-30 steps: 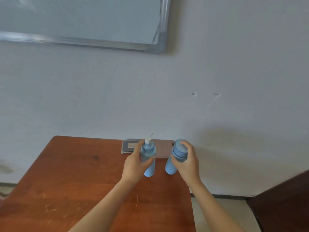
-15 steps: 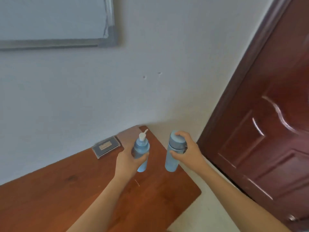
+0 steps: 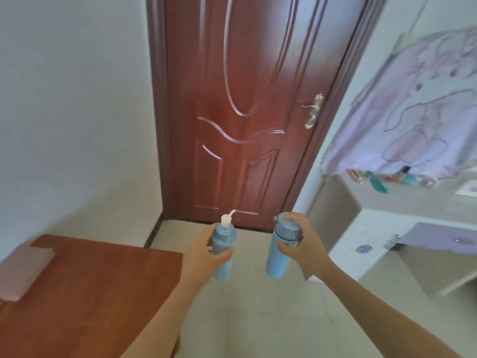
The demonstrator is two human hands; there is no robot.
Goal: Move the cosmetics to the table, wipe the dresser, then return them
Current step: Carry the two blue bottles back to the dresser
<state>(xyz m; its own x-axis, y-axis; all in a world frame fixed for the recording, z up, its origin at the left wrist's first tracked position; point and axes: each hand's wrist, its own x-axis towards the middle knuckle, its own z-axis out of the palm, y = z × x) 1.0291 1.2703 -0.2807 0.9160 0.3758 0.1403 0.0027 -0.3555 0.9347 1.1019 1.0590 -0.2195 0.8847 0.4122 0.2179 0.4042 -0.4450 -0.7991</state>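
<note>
My left hand (image 3: 200,257) grips a blue pump bottle (image 3: 224,248) with a white nozzle, held upright over the floor just past the right end of the brown wooden table (image 3: 85,293). My right hand (image 3: 303,248) grips a taller blue capped bottle (image 3: 281,250) near its lid, also upright in the air. The pale dresser (image 3: 382,202) stands at the right, with several small cosmetics (image 3: 402,177) along its back edge under a lilac cloth (image 3: 418,109).
A dark red door (image 3: 245,107) with a metal handle is straight ahead. A pink cloth (image 3: 23,272) lies on the table's left part. A lilac drawer front (image 3: 444,239) sits below the dresser top. Light floor tiles (image 3: 258,319) lie between table and dresser.
The view has swung right from the wall and table to the door and dresser. Both hands have carried the blue bottles off the table into the air over the floor.
</note>
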